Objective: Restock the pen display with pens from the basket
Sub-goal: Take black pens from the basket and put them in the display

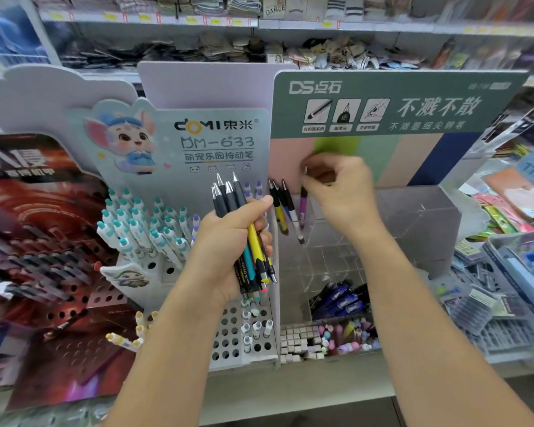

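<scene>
Landmark: the clear plastic pen display (346, 241), standing under a green sign (395, 100).
Left hand (228, 241): fingers curled round a bunch of pens (244, 229), tips up, just left of the display's left wall; the lower ends of the pens stick out below the palm, and print on the barrels is too small to read.
Right hand (339, 186): over the display's back left corner, fingertips pinching the top of a purple pen (303, 208); the palm hides the grip itself.
Pens already in: a few dark-tipped ones (282, 204) lean in the display's back left compartment.
Display front: blue pens (339, 298) and pastel ones (349, 337); the forearm cuts off their right side.
Left of display: a white rack with teal-capped pens (142, 223).
Basket: not visible.
Far shelves: blurred.
</scene>
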`<state>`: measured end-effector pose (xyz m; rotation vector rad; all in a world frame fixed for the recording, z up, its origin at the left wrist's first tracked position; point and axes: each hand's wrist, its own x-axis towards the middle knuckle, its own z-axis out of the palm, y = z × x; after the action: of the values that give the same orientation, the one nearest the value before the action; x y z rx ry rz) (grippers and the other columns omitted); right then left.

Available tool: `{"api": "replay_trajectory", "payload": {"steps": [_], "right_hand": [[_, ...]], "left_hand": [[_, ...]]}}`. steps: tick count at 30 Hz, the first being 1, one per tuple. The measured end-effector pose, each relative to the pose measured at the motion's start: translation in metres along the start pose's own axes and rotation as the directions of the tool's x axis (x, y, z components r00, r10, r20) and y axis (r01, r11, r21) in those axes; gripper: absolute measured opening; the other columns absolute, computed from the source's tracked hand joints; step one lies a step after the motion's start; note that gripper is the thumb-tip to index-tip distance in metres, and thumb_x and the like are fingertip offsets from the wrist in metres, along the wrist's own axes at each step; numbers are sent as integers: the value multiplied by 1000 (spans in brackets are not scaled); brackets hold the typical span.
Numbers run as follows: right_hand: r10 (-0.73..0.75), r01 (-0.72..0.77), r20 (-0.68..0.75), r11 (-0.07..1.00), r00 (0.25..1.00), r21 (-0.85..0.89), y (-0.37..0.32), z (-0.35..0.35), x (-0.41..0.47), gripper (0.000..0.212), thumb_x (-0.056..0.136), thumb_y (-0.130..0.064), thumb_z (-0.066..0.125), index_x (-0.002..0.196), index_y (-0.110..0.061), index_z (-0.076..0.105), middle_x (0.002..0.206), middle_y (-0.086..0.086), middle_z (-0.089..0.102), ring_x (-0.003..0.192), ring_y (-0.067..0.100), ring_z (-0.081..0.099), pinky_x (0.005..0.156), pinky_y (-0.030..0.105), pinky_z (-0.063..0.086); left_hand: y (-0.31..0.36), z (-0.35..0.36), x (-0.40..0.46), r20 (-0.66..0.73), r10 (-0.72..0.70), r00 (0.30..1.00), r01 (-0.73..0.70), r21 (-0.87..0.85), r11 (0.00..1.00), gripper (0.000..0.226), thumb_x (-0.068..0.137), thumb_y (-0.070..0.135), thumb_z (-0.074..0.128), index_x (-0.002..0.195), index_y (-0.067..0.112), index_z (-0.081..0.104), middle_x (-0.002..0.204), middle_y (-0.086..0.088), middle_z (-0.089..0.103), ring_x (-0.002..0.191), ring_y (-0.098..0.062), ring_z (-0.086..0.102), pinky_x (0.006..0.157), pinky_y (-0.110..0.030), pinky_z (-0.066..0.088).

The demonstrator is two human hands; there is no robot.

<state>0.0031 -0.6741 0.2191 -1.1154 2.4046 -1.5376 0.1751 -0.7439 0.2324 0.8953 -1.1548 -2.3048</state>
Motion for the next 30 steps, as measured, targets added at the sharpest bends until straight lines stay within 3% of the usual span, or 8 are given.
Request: {"api": "replay_trajectory", "payload": {"steps": [3, 9, 12, 14, 17, 19, 23, 30], "right_hand": [[32, -31, 54, 999, 998, -23, 7, 12, -4, 16, 81, -4, 78, 86, -19, 73, 75, -14, 67, 64, -7, 58, 68, 12, 47], [114, -114, 17, 993, 993, 18, 8, 14, -7, 16, 83, -4, 74, 80, -20, 71, 66, -13, 66, 63, 9, 65, 69, 28, 55], [126, -125, -10, 990, 992, 62, -2, 5, -12, 5, 84, -18, 75, 82, -23, 73, 71, -7, 71, 71, 17, 71, 74, 41, 62], [163, -160, -22, 982, 986, 97, -16, -5, -21, 12, 85, -31, 79, 80, -21, 74, 67, -6, 71, 64, 14, 68, 66, 38, 61], [279, -353, 288, 902, 916, 249, -40, -12, -37, 24, 81, -41, 80, 79, -17, 78, 67, 0, 70, 59, 12, 59, 51, 23, 48], [302, -432, 394, 851, 868, 300, -46, -9, -44, 19, 80, -33, 83, 79, -15, 78, 68, 4, 70, 57, 12, 58, 50, 22, 43], [398, -516, 356, 782, 845, 350, -44, -10, -45, 10, 80, -14, 82, 77, -10, 74, 62, 1, 66, 50, 9, 57, 48, 22, 43], [439, -628, 449, 566, 778, 534, -44, -16, -46, 29, 89, -9, 69, 63, -13, 58, 54, -1, 53, 49, 15, 54, 49, 23, 44]], "left_hand": [[-3, -1, 1, -1, -2, 1000, 2, -8, 1000, 32, 90, 15, 72, 66, 16, 51, 55, 1, 41, 44, -13, 43, 45, -22, 42], [-2, -4, 0, -8, -1, 1000, 1, 11, 1000, 23, 90, 13, 71, 74, 13, 54, 55, 1, 46, 44, -13, 44, 44, -23, 43], [-4, -3, 0, 4, -9, 1000, 9, 23, 1000, 19, 89, 12, 72, 79, 11, 57, 56, 0, 47, 44, -13, 45, 44, -24, 44], [-5, -1, 1, 23, 7, 1000, -8, 66, 998, 17, 88, 12, 74, 80, 11, 58, 57, -1, 47, 44, -14, 46, 45, -25, 44], [-8, 7, 4, 38, 50, 998, -56, 171, 984, 16, 85, 10, 76, 80, 11, 61, 57, -3, 50, 45, -17, 47, 47, -26, 45], [-10, 13, 8, 42, 77, 996, -85, 229, 970, 10, 84, 4, 74, 84, 8, 65, 59, -5, 54, 48, -19, 49, 50, -29, 44], [-16, 20, 10, 48, 91, 995, -102, 323, 941, 16, 78, 8, 80, 76, 14, 65, 54, 1, 56, 51, -20, 51, 57, -34, 43], [-19, 25, 3, 105, 8, 994, -34, 240, 970, 30, 81, 28, 81, 92, 4, 67, 61, -5, 54, 45, -16, 49, 44, -26, 44]]}}
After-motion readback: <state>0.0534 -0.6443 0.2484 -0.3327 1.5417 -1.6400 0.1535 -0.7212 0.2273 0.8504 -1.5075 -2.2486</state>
